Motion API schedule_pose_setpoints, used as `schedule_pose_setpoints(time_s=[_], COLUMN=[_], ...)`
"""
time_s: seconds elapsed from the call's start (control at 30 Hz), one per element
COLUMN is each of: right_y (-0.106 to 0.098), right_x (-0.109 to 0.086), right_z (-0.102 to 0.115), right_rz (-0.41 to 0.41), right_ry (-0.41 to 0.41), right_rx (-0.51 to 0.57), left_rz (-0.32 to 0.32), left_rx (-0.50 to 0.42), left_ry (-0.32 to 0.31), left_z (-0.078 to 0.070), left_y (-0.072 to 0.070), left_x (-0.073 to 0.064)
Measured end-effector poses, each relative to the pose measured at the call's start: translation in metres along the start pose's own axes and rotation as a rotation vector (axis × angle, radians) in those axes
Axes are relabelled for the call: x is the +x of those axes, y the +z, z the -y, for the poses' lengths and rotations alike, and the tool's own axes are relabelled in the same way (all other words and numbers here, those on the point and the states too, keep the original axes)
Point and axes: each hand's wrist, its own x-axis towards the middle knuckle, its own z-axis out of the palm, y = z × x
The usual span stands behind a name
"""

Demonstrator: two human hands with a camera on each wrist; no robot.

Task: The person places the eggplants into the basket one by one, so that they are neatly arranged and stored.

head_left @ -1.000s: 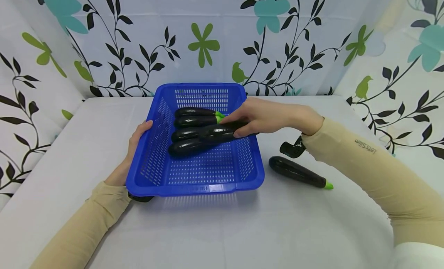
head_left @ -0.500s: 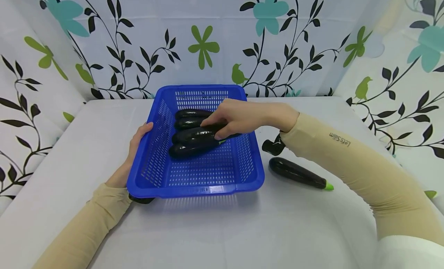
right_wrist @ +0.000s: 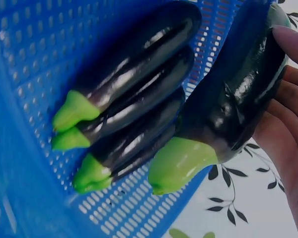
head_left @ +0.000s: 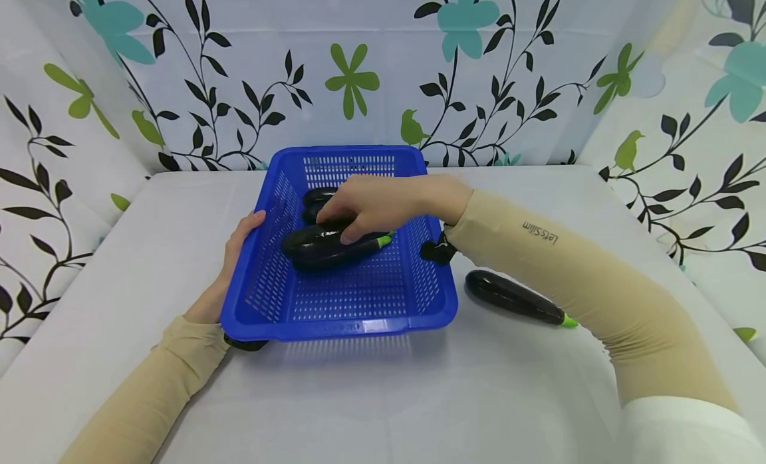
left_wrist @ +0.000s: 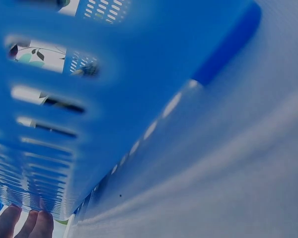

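Note:
My left hand grips the left side of a blue perforated plastic basket; its fingertips show beside the basket wall in the left wrist view. Over the basket, my right hand holds a glossy dark eggplant, thumb on one side and fingers around the other. Several more eggplants with green caps lie side by side in the basket. The head view shows them partly hidden by my right hand and the held one. One other eggplant rests on the table, right of the basket.
A white cloth covers the table. Behind and at both sides hangs a white curtain printed with leaves, flowers and birds. A black wrist strap piece hangs from my right wrist, over the basket's right rim.
My right hand has moved left over the basket with the eggplant, so it now covers more of those lying inside. My left hand and the basket stay almost in place.

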Motion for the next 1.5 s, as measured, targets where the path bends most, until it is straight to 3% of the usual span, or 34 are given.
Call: schedule_pose_setpoints(time_s=[0.37,0.5,1.0,1.5], right_y=[0.023,0.031,0.052,0.059], right_x=[0.026,0.032,0.036,0.036], right_z=[-0.009,-0.012,-0.024,-0.027], right_rz=[0.045,0.032,0.024,0.018], right_ry=[0.099,0.093,0.087,0.083], right_rx=[0.067,0.105,0.127,0.143], left_rz=[0.002,0.000,0.014,0.028], left_rx=[-0.007,-0.013,-0.019,-0.025], left_ry=[-0.015,-0.022,-0.015,-0.018], left_z=[0.000,-0.001,-0.001,-0.001], left_y=[0.003,0.003,0.000,0.000], left_x=[-0.001,-0.001,0.001,0.001])
